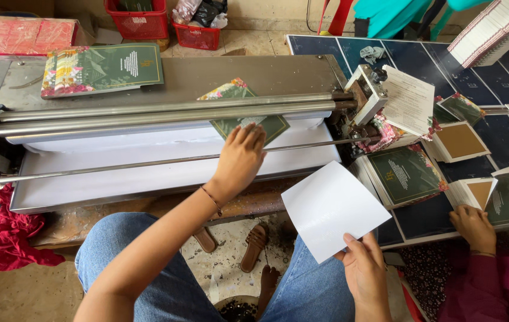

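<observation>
Left hand (241, 156) on green floral card (244, 111); right hand (365, 271) gripping white sheet (333, 207)

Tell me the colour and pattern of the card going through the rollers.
Dark green card with a floral border, under the left hand; head view.

The left hand (239, 156) reaches forward on an outstretched bare arm, palm down, fingers (253, 132) together and pointing away, a thin band at its wrist. The right hand (365, 271) stays close to the body, low beside the knee, thumb and fingers pinched.
</observation>
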